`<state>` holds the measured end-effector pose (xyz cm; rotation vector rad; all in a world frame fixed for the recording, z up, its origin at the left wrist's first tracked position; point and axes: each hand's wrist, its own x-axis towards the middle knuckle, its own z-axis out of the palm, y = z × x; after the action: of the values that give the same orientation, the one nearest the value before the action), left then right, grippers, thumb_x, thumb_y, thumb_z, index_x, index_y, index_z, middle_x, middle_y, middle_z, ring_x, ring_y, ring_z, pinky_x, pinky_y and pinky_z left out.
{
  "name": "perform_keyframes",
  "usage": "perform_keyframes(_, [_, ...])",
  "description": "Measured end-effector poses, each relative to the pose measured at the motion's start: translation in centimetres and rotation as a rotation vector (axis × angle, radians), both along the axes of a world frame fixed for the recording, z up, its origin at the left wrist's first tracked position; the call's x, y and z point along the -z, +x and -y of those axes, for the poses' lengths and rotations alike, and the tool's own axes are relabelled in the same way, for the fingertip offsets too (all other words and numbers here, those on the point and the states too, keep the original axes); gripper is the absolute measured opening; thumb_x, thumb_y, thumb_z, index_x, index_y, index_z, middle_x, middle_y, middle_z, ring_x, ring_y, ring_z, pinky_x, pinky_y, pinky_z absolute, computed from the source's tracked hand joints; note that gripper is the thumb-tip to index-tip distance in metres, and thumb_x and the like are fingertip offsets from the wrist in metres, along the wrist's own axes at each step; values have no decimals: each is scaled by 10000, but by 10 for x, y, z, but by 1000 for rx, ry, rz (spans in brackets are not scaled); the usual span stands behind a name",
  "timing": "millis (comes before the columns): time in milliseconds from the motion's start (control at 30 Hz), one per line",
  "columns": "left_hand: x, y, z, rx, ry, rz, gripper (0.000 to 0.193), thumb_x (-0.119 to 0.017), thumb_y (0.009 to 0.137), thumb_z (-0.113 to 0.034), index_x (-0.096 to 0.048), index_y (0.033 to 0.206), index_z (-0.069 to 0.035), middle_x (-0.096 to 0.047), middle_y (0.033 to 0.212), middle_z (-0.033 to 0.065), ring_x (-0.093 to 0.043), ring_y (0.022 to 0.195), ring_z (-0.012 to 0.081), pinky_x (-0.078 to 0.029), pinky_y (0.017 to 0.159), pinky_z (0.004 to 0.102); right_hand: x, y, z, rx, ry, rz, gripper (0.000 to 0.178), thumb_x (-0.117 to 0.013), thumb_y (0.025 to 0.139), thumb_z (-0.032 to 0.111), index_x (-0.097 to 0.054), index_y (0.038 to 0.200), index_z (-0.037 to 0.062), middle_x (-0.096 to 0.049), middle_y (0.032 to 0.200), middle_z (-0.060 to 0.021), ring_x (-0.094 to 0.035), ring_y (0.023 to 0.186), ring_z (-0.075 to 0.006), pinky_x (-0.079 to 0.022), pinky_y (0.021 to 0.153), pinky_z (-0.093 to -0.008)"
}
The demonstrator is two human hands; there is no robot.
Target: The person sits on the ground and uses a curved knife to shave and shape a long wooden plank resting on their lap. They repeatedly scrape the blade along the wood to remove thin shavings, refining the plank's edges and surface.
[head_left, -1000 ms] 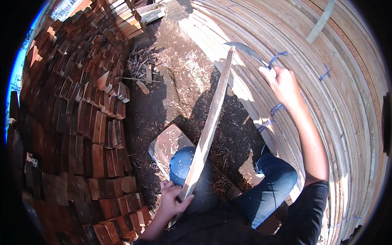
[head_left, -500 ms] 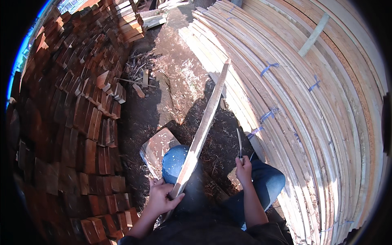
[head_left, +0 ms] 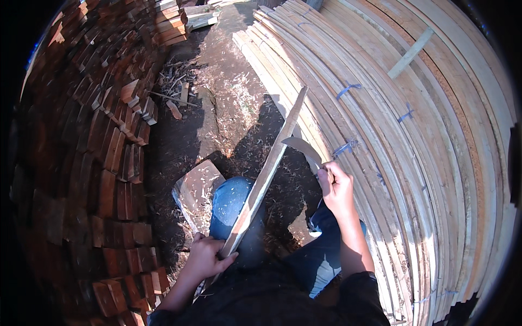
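My left hand is closed round the lower end of a long wooden stick, which slants up and away to the right across my left knee. The stick's far end tapers. My right hand grips the handle of a curved knife, raised right of the stick. Its blade points left, and the tip is close to the stick's right edge; whether they touch I cannot tell. Most of the handle is hidden inside my fist.
Stacked reddish-brown wood blocks rise on the left. Long pale strips in blue-tied bundles lie along the right. A flat wooden block sits beside my left knee. Shavings and scraps litter the dark ground.
My right hand has lifted and moved away from my right knee, swinging the knife blade from pointing upward to pointing left by the stick. My left hand still holds the stick, shifted slightly.
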<state>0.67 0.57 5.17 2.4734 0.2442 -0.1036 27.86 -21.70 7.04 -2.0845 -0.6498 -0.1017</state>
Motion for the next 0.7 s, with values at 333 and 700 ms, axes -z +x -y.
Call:
perform_keyframes(333, [15, -7, -10, -37, -99, -9, 289, -715, 768, -374, -686, 813, -90, -581, 633, 72, -596, 712, 265, -378, 770, 399, 9, 56, -19, -121, -297, 296, 283, -729, 821, 292, -571, 819, 57, -619, 657, -138, -634, 614, -358, -488, 538, -424])
perform_keyframes(700, [18, -7, -16, -38, -158, -18, 288, -732, 759, -364, -691, 815, -85, -587, 633, 60, -588, 715, 253, -393, 779, 390, 4, 84, -27, -130, -360, 475, 350, -746, 778, 370, -575, 764, 65, -608, 655, -95, -631, 595, -317, -492, 524, -409])
